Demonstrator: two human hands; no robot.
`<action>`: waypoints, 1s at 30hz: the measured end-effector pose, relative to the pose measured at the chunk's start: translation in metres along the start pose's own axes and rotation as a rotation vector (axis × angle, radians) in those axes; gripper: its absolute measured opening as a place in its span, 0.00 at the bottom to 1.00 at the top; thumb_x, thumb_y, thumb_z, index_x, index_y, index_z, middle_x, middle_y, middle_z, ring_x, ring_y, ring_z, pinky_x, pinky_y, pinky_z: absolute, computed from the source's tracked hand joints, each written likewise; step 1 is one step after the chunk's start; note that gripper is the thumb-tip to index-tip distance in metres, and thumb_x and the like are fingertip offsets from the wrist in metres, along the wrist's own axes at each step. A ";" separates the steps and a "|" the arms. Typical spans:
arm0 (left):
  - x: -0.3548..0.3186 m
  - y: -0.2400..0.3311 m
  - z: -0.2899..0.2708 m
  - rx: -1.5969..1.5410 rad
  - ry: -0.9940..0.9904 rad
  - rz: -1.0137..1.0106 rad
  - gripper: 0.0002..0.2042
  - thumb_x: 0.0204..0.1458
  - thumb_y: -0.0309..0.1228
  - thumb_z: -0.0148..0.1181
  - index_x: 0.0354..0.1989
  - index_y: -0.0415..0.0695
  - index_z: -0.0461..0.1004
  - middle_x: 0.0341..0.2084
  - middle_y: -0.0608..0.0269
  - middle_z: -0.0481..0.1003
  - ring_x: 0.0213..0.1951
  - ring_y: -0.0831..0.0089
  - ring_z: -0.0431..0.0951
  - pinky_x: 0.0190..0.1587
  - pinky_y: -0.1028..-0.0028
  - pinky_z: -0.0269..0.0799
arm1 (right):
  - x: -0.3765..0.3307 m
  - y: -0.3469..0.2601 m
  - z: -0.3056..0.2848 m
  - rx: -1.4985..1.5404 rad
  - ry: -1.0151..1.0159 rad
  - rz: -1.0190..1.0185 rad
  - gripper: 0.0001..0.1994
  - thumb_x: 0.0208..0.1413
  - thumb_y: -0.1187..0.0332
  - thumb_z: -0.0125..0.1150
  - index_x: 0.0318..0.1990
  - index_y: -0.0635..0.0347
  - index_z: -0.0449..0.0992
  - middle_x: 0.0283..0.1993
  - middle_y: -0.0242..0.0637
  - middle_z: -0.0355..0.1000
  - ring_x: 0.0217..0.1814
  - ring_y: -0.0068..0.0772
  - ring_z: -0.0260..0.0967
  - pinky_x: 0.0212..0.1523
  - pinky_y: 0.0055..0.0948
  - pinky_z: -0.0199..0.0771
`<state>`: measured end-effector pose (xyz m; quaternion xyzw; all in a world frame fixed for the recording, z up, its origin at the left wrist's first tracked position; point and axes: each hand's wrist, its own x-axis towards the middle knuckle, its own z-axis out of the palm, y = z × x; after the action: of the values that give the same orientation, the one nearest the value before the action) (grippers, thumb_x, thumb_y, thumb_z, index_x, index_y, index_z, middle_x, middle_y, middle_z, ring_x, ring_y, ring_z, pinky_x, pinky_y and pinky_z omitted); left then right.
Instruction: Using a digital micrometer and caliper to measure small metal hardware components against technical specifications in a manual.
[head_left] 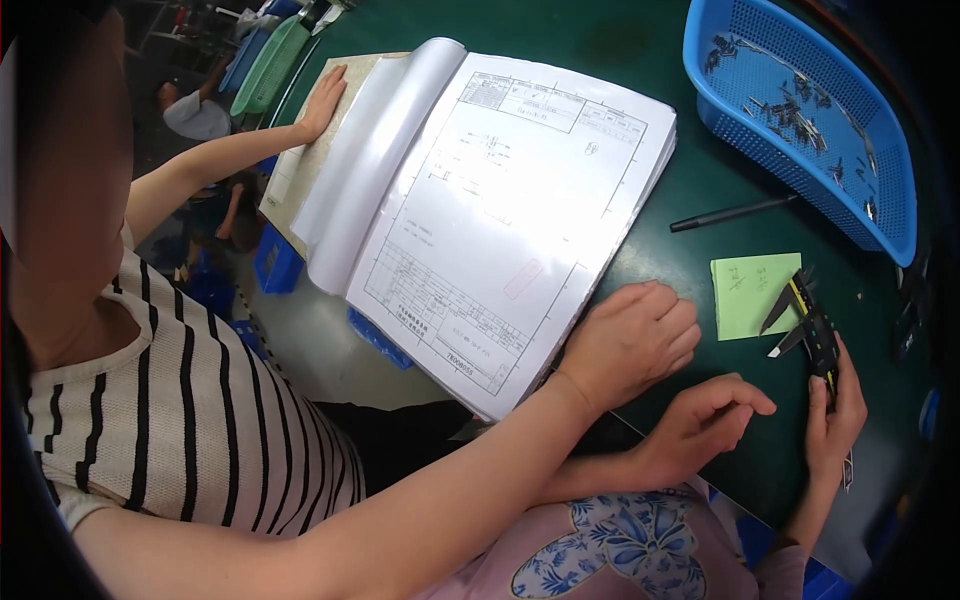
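Note:
My right hand (836,415) is closed around a black digital caliper (818,335), its body tilted and its jaws apart. Those jaws lie over a green sticky note (745,300) bearing handwriting. To the left of it, my left hand (705,425) is loosely curled above the green tabletop, with nothing visible in its fingers. Just beyond, a co-worker's curled hand (635,340) rests at the edge of an open binder (480,240) of technical drawings in clear sleeves. The co-worker's other hand (325,100) lies flat on the binder's far-left cover.
A blue perforated basket (890,215) with many small dark metal pieces stands at the far right. A black pen (733,213) lies in front of it. The co-worker in a striped top (190,390) leans in from the left. A green basket (268,65) sits at the far left.

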<state>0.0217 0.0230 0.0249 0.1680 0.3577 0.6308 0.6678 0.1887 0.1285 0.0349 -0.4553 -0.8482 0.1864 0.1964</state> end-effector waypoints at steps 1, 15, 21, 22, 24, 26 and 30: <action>-0.001 0.001 0.001 -0.002 0.000 -0.003 0.04 0.47 0.28 0.48 0.30 0.42 0.66 0.22 0.69 0.62 0.26 0.81 0.63 0.30 0.83 0.60 | 0.000 0.001 0.000 -0.010 0.008 -0.013 0.19 0.46 0.72 0.48 0.49 0.63 0.63 0.37 0.44 0.68 0.27 0.27 0.64 0.28 0.21 0.62; -0.002 -0.002 0.000 -0.011 -0.048 0.002 0.04 0.44 0.26 0.49 0.29 0.44 0.68 0.23 0.68 0.61 0.30 0.78 0.63 0.34 0.80 0.61 | -0.002 0.000 0.001 0.032 0.001 0.025 0.19 0.46 0.72 0.49 0.49 0.63 0.63 0.39 0.44 0.68 0.29 0.27 0.64 0.28 0.20 0.62; -0.002 -0.005 -0.004 0.024 -0.121 0.049 0.09 0.47 0.19 0.48 0.38 0.37 0.66 0.30 0.63 0.66 0.33 0.81 0.67 0.35 0.83 0.63 | -0.001 -0.003 0.000 0.013 0.008 -0.014 0.19 0.46 0.72 0.49 0.49 0.62 0.63 0.39 0.45 0.67 0.29 0.30 0.65 0.30 0.22 0.63; -0.001 -0.006 -0.004 0.023 -0.122 0.048 0.09 0.47 0.19 0.48 0.38 0.37 0.66 0.30 0.63 0.66 0.33 0.81 0.67 0.35 0.83 0.63 | 0.000 -0.003 0.000 0.002 0.015 -0.025 0.19 0.46 0.72 0.50 0.49 0.62 0.63 0.39 0.46 0.67 0.29 0.31 0.66 0.30 0.22 0.64; -0.002 -0.008 -0.003 -0.021 -0.119 0.094 0.11 0.46 0.17 0.48 0.39 0.36 0.66 0.30 0.63 0.66 0.34 0.81 0.67 0.36 0.83 0.63 | -0.001 -0.002 0.001 -0.007 0.021 -0.036 0.19 0.46 0.72 0.50 0.49 0.62 0.63 0.39 0.46 0.67 0.29 0.32 0.66 0.30 0.22 0.64; -0.002 -0.011 -0.003 -0.015 -0.119 0.097 0.11 0.45 0.16 0.48 0.39 0.36 0.65 0.30 0.63 0.66 0.34 0.81 0.68 0.36 0.83 0.63 | -0.002 -0.001 0.000 -0.011 0.017 -0.033 0.19 0.46 0.72 0.50 0.49 0.62 0.63 0.39 0.46 0.67 0.29 0.32 0.66 0.30 0.22 0.64; -0.003 -0.012 -0.002 -0.074 -0.117 0.102 0.11 0.45 0.16 0.48 0.39 0.35 0.64 0.29 0.63 0.67 0.34 0.80 0.69 0.37 0.83 0.64 | -0.002 0.000 0.000 -0.010 0.036 -0.063 0.19 0.46 0.72 0.50 0.49 0.62 0.63 0.39 0.46 0.67 0.30 0.32 0.66 0.30 0.22 0.64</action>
<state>0.0288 0.0176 0.0160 0.1980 0.2854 0.6658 0.6603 0.1901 0.1266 0.0341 -0.4325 -0.8594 0.1677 0.2150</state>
